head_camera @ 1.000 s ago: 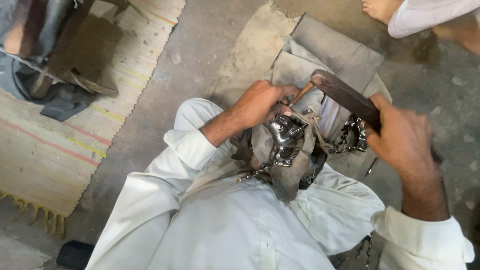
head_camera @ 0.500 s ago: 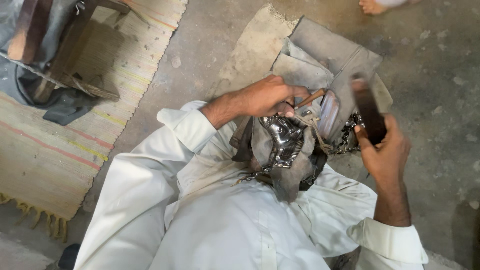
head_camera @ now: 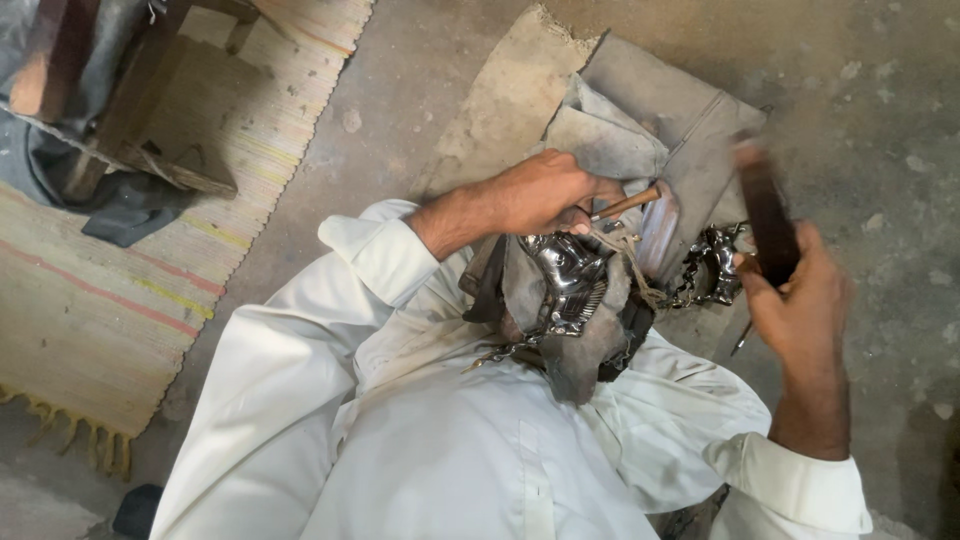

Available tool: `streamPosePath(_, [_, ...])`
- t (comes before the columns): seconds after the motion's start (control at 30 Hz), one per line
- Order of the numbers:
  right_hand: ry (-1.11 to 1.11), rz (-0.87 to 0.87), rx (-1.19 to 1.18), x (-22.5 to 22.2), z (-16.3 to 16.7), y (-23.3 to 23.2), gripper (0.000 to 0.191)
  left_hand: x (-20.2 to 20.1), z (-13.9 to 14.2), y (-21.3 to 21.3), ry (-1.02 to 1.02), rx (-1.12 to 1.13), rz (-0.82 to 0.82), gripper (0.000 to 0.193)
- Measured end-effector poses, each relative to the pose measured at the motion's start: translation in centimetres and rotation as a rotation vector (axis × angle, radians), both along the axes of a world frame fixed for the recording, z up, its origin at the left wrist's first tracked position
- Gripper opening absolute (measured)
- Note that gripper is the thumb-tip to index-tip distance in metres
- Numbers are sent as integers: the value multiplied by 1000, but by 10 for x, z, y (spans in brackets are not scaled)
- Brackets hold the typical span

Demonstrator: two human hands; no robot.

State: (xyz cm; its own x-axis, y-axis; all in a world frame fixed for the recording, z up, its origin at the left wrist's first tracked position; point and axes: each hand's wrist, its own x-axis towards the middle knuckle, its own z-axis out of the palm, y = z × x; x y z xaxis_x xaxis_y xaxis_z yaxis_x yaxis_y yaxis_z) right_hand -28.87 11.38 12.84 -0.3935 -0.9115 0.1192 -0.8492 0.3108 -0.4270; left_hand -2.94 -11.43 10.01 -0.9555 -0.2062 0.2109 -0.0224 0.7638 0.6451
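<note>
Centre frame: left hand (head_camera: 535, 195) closed around a wooden-handled punch (head_camera: 625, 203), its tip on the shiny metal piece (head_camera: 570, 275) bedded in cloth on the lap. Right: right hand (head_camera: 795, 295) grips a raised dark mallet (head_camera: 765, 215). Relief already shows; striking looks unfinished.

— Left hand (head_camera: 535, 195)?
— Reached forward from a bent, white-sleeved arm, fingers curled tight, knuckles up.
— Right hand (head_camera: 795, 295)?
— Raised out to the side, fist closed in a firm grip, forearm upright, blurred; kept well apart from the left.
</note>
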Motion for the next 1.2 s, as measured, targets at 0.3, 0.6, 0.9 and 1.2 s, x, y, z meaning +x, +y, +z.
streamPosePath(0.3, [36, 8, 146, 4, 3, -9, 33, 6, 5, 7, -4, 8, 86, 39])
streamPosePath(0.6, [106, 61, 150, 1, 13, -22, 33, 17, 6, 14, 19, 109, 190, 31])
streamPosePath(0.9, [244, 100, 91, 9, 29, -39, 31, 29, 1, 22, 87, 143, 238, 33])
streamPosePath(1.2, [340, 77, 92, 9, 47, -52, 38, 29, -8, 25, 215, 203, 317, 35])
